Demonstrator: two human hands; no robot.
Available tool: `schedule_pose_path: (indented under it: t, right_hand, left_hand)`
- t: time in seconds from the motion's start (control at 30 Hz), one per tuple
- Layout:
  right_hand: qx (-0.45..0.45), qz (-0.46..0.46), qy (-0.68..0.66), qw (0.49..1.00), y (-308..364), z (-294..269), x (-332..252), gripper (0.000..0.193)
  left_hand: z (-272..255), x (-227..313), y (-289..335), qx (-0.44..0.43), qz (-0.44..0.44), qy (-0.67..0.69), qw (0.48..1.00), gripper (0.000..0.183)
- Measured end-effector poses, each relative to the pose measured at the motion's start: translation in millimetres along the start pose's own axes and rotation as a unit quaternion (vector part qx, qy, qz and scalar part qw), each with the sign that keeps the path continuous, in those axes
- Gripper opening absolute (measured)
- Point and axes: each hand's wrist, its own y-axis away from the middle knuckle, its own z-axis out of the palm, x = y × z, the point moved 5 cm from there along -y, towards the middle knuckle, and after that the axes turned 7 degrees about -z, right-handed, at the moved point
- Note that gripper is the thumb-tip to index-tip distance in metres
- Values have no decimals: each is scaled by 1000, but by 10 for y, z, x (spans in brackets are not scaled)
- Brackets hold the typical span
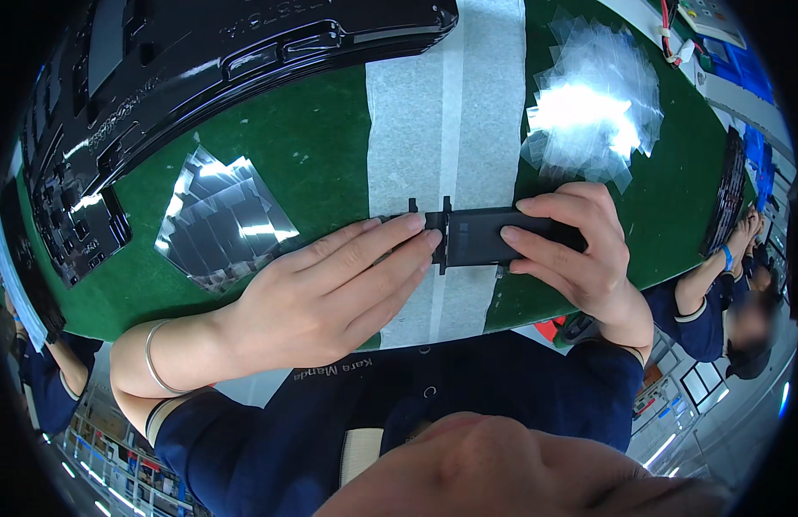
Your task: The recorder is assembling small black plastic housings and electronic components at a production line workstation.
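Observation:
A flat black rectangular pack (476,237) lies across the pale strip near the table's front edge, with a small dark square mark on its face. Black tabs (446,208) stick out above and below it near its left part. My left hand (326,293) rests its closely held fingertips over the left end, covering much of it; the thumb is hidden. At the right end, my right hand (593,250) grips the pack between bent fingers. Left of the strip is a pile of clear film pieces (222,220). A larger fanned heap of clear film sheets (593,99) lies beyond my right hand.
Stacked glossy black moulded trays (183,103) fill the far left of the green tabletop (321,129). The pale strip (412,129) crosses its middle. Red and black wires (666,39) are at the far right. Co-workers' hands (742,233) show near a black stack (725,194) at right.

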Motion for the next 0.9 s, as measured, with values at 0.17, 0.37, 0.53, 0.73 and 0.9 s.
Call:
schedule_pose_path:
  t: [0.17, 0.37, 0.53, 0.73, 0.9]
  right_hand:
    - [-1, -2, 5, 1000, -9, 7, 0, 39]
    - [-3, -3, 7, 1000, -4, 11, -6, 39]
    - [-9, -4, 12, 1000, -5, 13, -17, 39]
    - [-6, -9, 13, 1000, 3, 20, -14, 38]
    - [-10, -8, 11, 1000, -13, 11, -17, 39]
  left_hand:
    - [17, -2, 2, 12, 7, -14, 1000, 35]
    - [13, 8, -4, 23, 6, -18, 1000, 30]
    - [18, 11, 3, 28, 5, -18, 999, 28]
    - [27, 10, 6, 34, 7, -18, 999, 28]
    - [12, 8, -3, 29, 5, -11, 1000, 28]
